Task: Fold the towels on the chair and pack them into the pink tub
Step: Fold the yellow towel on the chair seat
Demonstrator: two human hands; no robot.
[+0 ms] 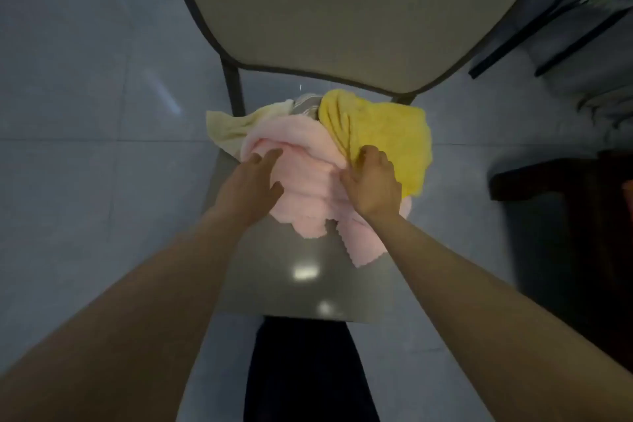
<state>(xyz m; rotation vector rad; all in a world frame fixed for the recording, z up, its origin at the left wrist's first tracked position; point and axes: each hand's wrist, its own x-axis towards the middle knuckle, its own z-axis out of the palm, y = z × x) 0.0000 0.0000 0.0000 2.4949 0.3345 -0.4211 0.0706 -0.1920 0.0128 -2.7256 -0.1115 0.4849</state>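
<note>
Here, two hands (251,178) (373,181) on pink towel (305,154), four towels heaped, one chair (342,10)

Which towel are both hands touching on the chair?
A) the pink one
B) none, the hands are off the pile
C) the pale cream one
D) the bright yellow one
A: the left hand lies flat on the pink towel and the right hand bunches its other side, while the bright yellow towel and pale cream towel lie behind it on the chair.
</note>
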